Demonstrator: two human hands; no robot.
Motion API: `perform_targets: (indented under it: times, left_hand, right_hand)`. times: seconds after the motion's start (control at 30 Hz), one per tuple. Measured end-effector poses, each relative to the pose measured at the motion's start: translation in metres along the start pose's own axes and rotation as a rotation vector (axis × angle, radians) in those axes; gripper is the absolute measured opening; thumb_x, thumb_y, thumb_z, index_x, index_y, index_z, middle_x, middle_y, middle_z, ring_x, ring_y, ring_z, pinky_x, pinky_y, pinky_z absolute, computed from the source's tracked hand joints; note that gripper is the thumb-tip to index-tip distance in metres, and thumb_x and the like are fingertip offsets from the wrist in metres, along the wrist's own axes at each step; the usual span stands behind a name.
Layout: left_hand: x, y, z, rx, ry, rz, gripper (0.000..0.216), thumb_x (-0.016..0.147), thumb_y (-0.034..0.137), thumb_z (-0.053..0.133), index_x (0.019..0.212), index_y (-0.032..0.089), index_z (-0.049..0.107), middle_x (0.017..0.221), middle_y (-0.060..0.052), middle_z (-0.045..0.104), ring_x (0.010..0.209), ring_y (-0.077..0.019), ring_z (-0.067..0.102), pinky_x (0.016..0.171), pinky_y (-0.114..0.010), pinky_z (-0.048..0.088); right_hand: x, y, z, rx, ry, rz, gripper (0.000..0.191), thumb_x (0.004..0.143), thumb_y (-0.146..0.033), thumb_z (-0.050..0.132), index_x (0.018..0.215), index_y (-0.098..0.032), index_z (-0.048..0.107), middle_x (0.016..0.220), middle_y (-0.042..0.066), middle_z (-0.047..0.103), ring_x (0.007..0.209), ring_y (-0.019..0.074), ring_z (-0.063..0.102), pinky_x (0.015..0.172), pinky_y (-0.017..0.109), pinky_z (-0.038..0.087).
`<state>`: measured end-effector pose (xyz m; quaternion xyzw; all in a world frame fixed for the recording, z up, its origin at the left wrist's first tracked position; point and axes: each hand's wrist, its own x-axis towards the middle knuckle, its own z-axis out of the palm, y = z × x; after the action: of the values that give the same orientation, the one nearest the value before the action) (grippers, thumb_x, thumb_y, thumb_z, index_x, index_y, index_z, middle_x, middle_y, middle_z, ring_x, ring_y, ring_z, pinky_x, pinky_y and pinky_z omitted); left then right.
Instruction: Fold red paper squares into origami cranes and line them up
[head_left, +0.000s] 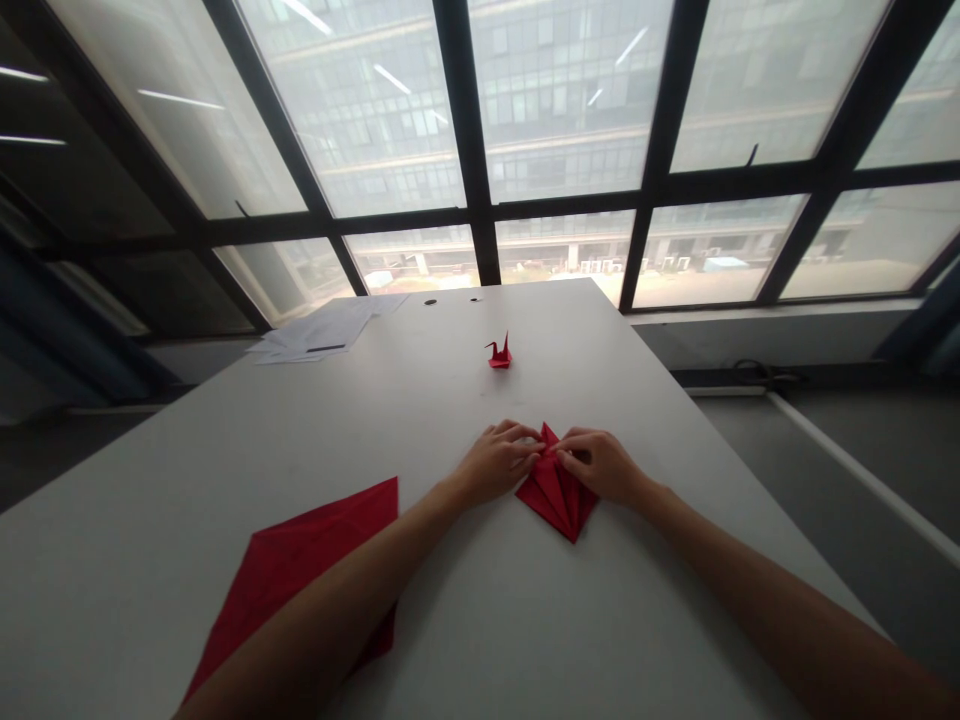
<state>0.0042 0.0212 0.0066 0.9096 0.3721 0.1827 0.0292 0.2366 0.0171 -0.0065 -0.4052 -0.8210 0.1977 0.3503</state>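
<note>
While pinched, folded paper (556, 495) between hands

White counter (420, 420) bearing a folded red paper (556, 492), a red sheet (300, 560), a paper crane (500, 353), and white papers (322, 330).

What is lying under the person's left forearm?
A flat red paper sheet on the white table. The left forearm crosses its right side, hiding that edge.
</note>
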Motion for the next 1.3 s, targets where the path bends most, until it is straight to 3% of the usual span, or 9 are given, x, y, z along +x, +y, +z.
perform_targets:
  times: [0.1,0.17,0.33,0.47,0.77,0.87,1.0,1.13,1.3]
  left_hand:
    - [0.0,0.002,0.0,-0.015,0.048,-0.018,0.032,0.098,0.029,0.053,0.128,0.031,0.063,0.121,-0.004,0.066,0.112,-0.0214,0.056,0.099,-0.038,0.046]
    - [0.0,0.005,0.0,-0.027,0.101,-0.038,0.029,0.098,0.029,0.052,0.123,0.029,0.066,0.115,-0.005,0.068,0.107,-0.021,0.058,0.096,-0.038,0.047]
    - [-0.002,0.02,0.004,-0.071,0.116,-0.028,0.02,0.097,0.027,0.054,0.103,0.026,0.073,0.098,-0.005,0.068,0.093,-0.0189,0.06,0.09,-0.034,0.049]
    - [-0.003,0.026,0.007,-0.062,0.059,0.001,0.018,0.093,0.026,0.059,0.106,0.028,0.073,0.099,-0.003,0.067,0.096,-0.0192,0.059,0.091,-0.033,0.049]
    - [-0.002,0.026,0.004,-0.074,0.038,0.014,0.02,0.094,0.029,0.058,0.108,0.028,0.072,0.105,-0.004,0.067,0.101,-0.0204,0.058,0.095,-0.035,0.047]
    - [-0.003,0.031,0.002,-0.076,0.045,0.03,0.024,0.096,0.029,0.054,0.115,0.028,0.069,0.109,-0.004,0.067,0.103,-0.0207,0.058,0.097,-0.036,0.046]
    - [-0.004,0.04,-0.003,-0.081,0.029,0.085,0.031,0.098,0.033,0.051,0.126,0.027,0.063,0.117,-0.006,0.065,0.108,-0.022,0.057,0.099,-0.038,0.045]
    - [-0.005,0.044,-0.005,-0.102,-0.03,0.135,0.03,0.097,0.037,0.054,0.122,0.028,0.067,0.119,-0.006,0.064,0.109,-0.0222,0.058,0.1,-0.037,0.045]
    - [-0.005,0.04,-0.002,-0.142,0.002,0.083,0.024,0.096,0.031,0.055,0.112,0.027,0.072,0.121,-0.007,0.061,0.108,-0.02,0.06,0.099,-0.033,0.048]
  right_hand:
    - [0.002,0.011,0.002,0.051,0.18,0.093,0.024,0.087,-0.02,0.055,0.1,-0.02,0.075,0.088,0.004,0.073,0.07,0.0164,0.063,0.069,0.029,0.048]
    - [0.003,0.015,0.003,0.038,0.217,0.108,0.022,0.086,-0.019,0.056,0.099,-0.02,0.074,0.088,0.005,0.072,0.07,0.0167,0.062,0.069,0.029,0.049]
    - [0.002,0.01,0.004,-0.044,0.109,0.043,0.015,0.086,-0.02,0.061,0.095,-0.023,0.073,0.089,0.003,0.067,0.081,0.0177,0.061,0.077,0.03,0.049]
    - [0.001,0.007,0.005,-0.13,0.045,0.008,0.013,0.083,-0.017,0.066,0.092,-0.024,0.071,0.094,0.003,0.066,0.095,0.0198,0.059,0.086,0.031,0.047]
    - [0.002,0.006,0.005,-0.151,0.03,0.015,0.01,0.083,-0.018,0.065,0.089,-0.024,0.071,0.094,0.003,0.066,0.094,0.0195,0.059,0.086,0.031,0.046]
    - [0.003,0.007,0.005,-0.108,0.061,0.033,0.012,0.086,-0.019,0.061,0.091,-0.024,0.072,0.092,0.003,0.068,0.089,0.019,0.061,0.083,0.031,0.047]
    - [0.006,0.013,0.005,0.035,0.21,0.116,0.022,0.09,-0.018,0.051,0.098,-0.02,0.072,0.093,0.005,0.072,0.082,0.0181,0.065,0.077,0.03,0.049]
    - [0.008,0.019,0.006,0.13,0.282,0.192,0.025,0.088,-0.018,0.049,0.097,-0.018,0.072,0.087,0.006,0.074,0.078,0.0189,0.068,0.076,0.03,0.051]
    - [0.009,0.02,0.007,0.117,0.279,0.179,0.025,0.085,-0.016,0.049,0.093,-0.018,0.073,0.088,0.006,0.074,0.079,0.0193,0.067,0.074,0.03,0.051]
